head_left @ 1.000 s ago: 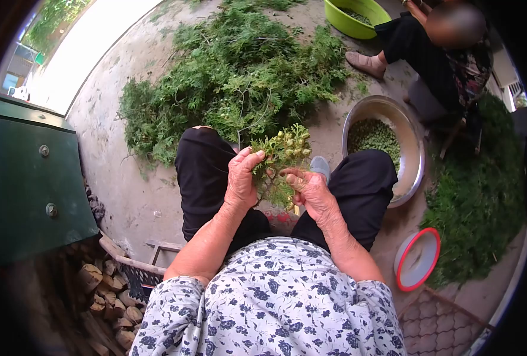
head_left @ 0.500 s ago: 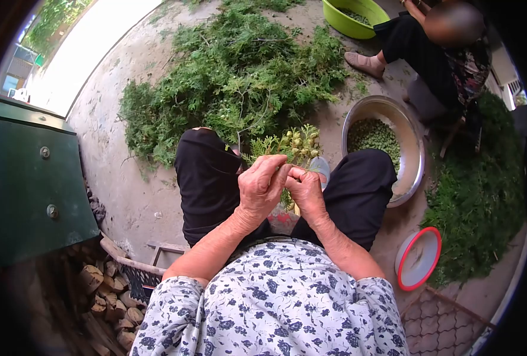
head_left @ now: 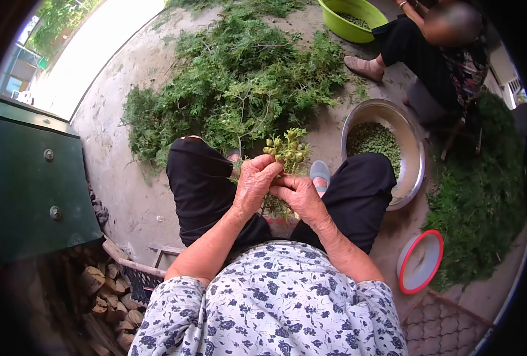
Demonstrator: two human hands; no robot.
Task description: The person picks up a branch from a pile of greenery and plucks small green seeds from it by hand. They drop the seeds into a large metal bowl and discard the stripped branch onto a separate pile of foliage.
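Observation:
Between my two hands, above my lap, is a green conifer sprig (head_left: 288,149) bearing a cluster of yellow-green cones at its top. My left hand (head_left: 254,181) is closed, its thumb and fingers pinching the sprig just below the cones. My right hand (head_left: 302,196) is closed too, its fingertips pressed against the sprig's lower stem right beside the left hand. Some green leaves poke out beneath the hands. To the right, by my knee, stands a steel basin (head_left: 419,169) partly filled with small green cones (head_left: 375,141).
A heap of cut conifer branches (head_left: 228,89) lies ahead. A green tub (head_left: 349,32) stands at the back, near a seated person (head_left: 435,53). Right are more branches (head_left: 477,196) and a red-rimmed bowl (head_left: 421,261). Left are a green metal box (head_left: 38,184) and chopped firewood (head_left: 112,296).
The sprig and its cones have shifted slightly left and turned more upright. My right hand has moved a little left and down, and its grip has changed.

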